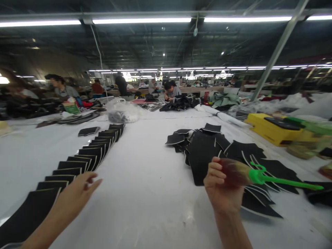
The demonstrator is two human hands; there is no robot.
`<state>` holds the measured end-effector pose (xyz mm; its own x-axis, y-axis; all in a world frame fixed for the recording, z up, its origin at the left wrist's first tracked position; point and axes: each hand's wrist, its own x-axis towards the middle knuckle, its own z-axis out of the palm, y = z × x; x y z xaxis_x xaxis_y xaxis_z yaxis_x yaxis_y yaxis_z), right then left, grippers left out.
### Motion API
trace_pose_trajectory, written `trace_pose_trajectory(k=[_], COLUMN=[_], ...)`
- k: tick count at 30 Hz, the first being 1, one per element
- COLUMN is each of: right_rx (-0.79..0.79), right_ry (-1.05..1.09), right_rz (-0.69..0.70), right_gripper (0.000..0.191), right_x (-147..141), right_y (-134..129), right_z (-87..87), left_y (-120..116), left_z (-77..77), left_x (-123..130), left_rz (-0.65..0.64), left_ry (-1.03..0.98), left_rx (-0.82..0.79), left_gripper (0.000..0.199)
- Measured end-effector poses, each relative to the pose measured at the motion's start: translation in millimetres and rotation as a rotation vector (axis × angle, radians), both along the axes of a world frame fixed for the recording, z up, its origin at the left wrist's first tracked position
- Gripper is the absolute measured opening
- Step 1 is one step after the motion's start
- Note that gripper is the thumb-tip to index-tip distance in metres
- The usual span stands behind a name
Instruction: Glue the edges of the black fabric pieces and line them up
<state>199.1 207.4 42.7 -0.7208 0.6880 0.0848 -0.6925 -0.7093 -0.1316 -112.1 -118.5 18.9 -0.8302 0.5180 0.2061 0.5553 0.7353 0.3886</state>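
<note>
My right hand [224, 195] is closed round a squeeze bottle [237, 172] of brownish-red liquid. The bottle lies on its side in the air, its long green spout pointing right. Below and behind it spreads a loose heap of black sheet pieces [203, 152] with pale edges. My left hand [77, 190] is over the right edge of an overlapping row of similar black pieces [85, 152], fingers stretched and thumb apart. Nothing shows between those fingers; whether they touch the row I cannot tell.
The white table [145, 193] stretches between row and heap. One separate black piece [88, 131] lies left of the row's far end. A clear plastic bag [123, 110] sits beyond. A yellow box [272, 129] stands at right; a person [172, 90] works further back.
</note>
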Motion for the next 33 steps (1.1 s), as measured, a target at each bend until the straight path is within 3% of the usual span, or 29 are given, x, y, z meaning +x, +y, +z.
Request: trace_pose_trajectory(k=[2,4,7,10,13,15,18,23,28,30,33], right_rx=[-0.009,-0.019,0.001,0.045,0.067,0.077,0.113,0.156,0.190,0.182,0.136], right_ry=[0.020,0.020,0.001,-0.021,-0.044,-0.055,-0.057,-0.062,-0.095,-0.096,-0.078], right_rz=[-0.013,-0.015,-0.042,-0.077,-0.079,-0.072,-0.073,-0.030,0.042,0.083,0.129], right_gripper=[0.048,0.047,0.045,0.043,0.041,0.040,0.039,0.042,0.047,0.051,0.058], right_x=[2.6,5.4,8.1,8.6,8.0,7.5,6.5,2.1,-5.6,-10.2,-18.0], right_y=[-0.4,-0.1,2.0,4.5,6.4,7.0,6.7,3.6,0.1,-0.8,-2.4], right_z=[-0.9,-1.9,-3.3,-5.1,-7.4,-8.8,-10.2,-13.1,-18.6,-21.5,-26.2], left_y=[80.1,159.2,256.6,318.7,343.8,340.3,307.6,196.3,76.8,49.4,33.6], left_z=[2.5,1.8,-4.9,-12.9,-14.8,-11.8,-4.9,3.3,18.3,22.6,19.7], left_x=[10.0,16.5,15.7,12.2,13.4,17.6,29.8,65.2,108.4,121.5,130.9], left_rz=[-0.297,-0.481,-0.603,-0.647,-0.669,-0.690,-0.754,-0.820,-0.758,-0.715,-0.657], left_ry=[-0.016,0.036,0.147,0.158,0.186,0.300,0.449,0.384,0.196,0.127,0.041], left_rx=[-0.023,-0.075,-0.161,-0.163,-0.206,-0.245,-0.310,-0.536,-0.658,-0.640,-0.523], left_gripper=[0.046,0.049,0.056,0.052,0.041,0.039,0.038,0.027,0.034,0.033,0.029])
